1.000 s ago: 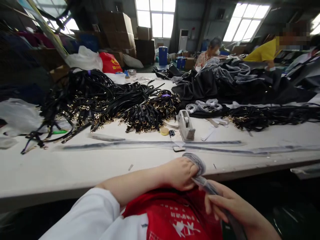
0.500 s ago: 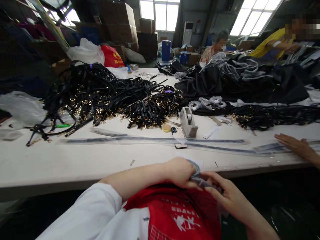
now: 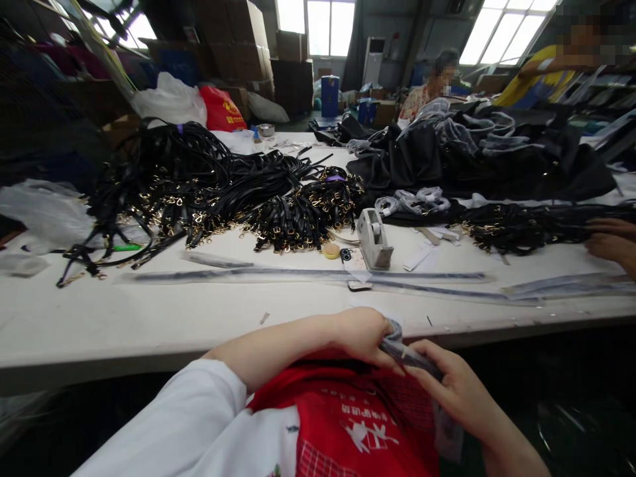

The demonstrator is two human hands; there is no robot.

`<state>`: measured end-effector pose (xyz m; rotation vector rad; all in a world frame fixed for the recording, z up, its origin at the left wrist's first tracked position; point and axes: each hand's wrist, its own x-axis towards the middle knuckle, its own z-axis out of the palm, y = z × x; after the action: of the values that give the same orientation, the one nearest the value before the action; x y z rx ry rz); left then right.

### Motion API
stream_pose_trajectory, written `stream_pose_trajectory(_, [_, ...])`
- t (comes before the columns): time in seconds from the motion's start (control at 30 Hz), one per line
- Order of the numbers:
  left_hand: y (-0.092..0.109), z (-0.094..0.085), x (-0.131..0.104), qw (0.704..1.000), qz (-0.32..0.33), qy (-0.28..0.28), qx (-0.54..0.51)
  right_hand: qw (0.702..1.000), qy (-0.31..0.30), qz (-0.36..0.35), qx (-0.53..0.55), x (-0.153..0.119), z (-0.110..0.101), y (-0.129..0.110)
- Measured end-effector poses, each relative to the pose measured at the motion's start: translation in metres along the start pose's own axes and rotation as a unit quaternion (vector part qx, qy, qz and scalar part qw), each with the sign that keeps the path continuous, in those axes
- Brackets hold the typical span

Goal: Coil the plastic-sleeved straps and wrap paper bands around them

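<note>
Grey, film-wrapped flat strap (image 3: 408,356), part-coiled: left hand (image 3: 362,333) closed round coil, right hand (image 3: 460,387) pinching trailing length, fingertips nearly shut.

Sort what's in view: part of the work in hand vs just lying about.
In the work:
- wrapped strap, held by left hand and right hand
- likely the flat wrapped strips and wrapped coils

Apparently just lying about:
- phone
- red bag
- green item
</note>
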<state>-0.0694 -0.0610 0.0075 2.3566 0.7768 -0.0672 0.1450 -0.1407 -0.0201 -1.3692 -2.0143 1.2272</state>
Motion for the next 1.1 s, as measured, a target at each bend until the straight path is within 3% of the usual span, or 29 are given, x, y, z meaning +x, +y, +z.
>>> stream_pose_trajectory(0.33, [0.006, 0.002, -0.005, 0.985, 0.003, -0.068, -0.161, 0.994, 0.016, -0.015, 0.107, -0.005, 0.002, 0.002])
stream_pose_trajectory(0.5, [0.014, -0.001, -0.006, 0.98, -0.014, -0.057, -0.191, 0.981, 0.031, 0.002, 0.193, -0.006, 0.004, 0.0])
stream_pose_trajectory(0.63, [0.015, -0.005, -0.007, 0.981, -0.038, -0.038, -0.187, 0.982, 0.085, 0.016, 0.169, -0.005, 0.003, 0.002])
stream_pose_trajectory(0.73, [0.014, -0.006, -0.007, 0.982, -0.017, -0.027, -0.188, 0.981, 0.105, 0.008, 0.164, -0.006, 0.001, 0.005])
stream_pose_trajectory(0.97, [0.012, -0.005, -0.006, 0.983, 0.0, -0.016, -0.182, 0.977, 0.049, 0.009, 0.207, -0.009, -0.003, 0.01])
stream_pose_trajectory(1.1, [0.012, -0.004, -0.006, 0.983, 0.002, -0.041, -0.181, 0.976, 0.037, -0.002, 0.212, -0.005, -0.003, 0.011])
